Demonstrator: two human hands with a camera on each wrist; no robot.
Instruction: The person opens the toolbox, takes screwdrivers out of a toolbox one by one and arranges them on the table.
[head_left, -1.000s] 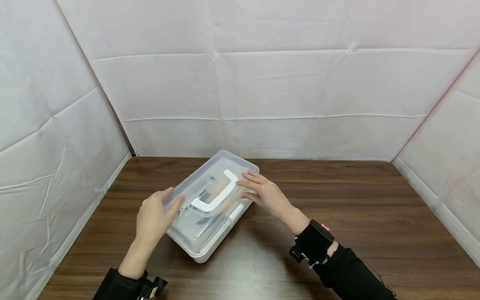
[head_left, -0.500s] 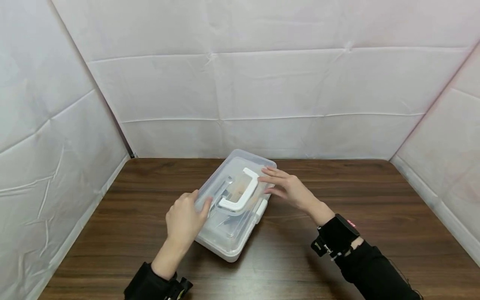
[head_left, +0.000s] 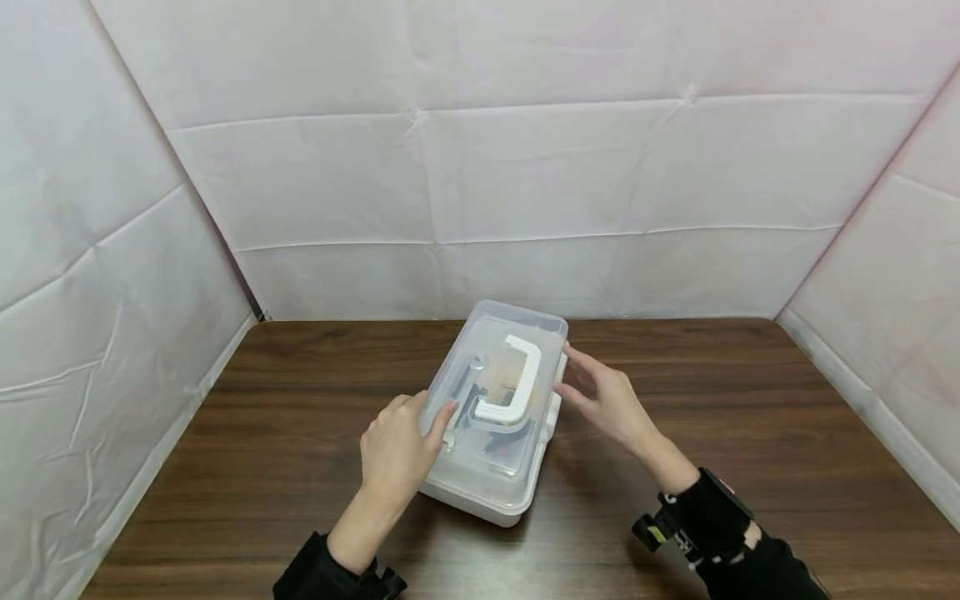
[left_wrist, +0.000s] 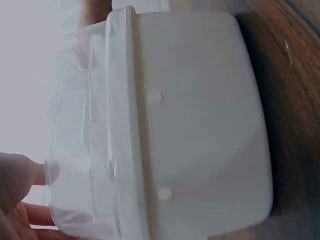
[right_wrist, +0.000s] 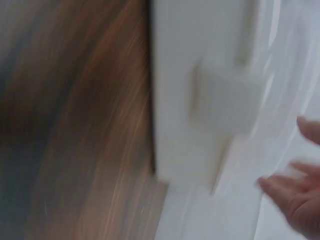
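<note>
A plastic storage box [head_left: 480, 493] with a clear lid stands on the table, slightly slanted. Its lid carries a white handle [head_left: 527, 379], folded flat. Through the lid a wrench-like tool [head_left: 467, 385] and other blurred items show. My left hand [head_left: 397, 446] grips the lid's left side, thumb on top; its thumb and fingers also show at the clear lid in the left wrist view. My right hand [head_left: 611, 404] is at the box's far right side, fingers slightly bent and spread, fingertips near the edge. In the right wrist view a white latch [right_wrist: 227, 100] appears, blurred, with the fingers beside it.
The brown wooden table [head_left: 697, 375] extends on both sides of the box. White sheet walls [head_left: 540, 183] close off the back, left and right. The box's far end lies close to the table's back edge.
Both hands and the box have shifted right, and the box has turned to point more straight away from me. My right hand has come off the lid's top to the box's right side.
</note>
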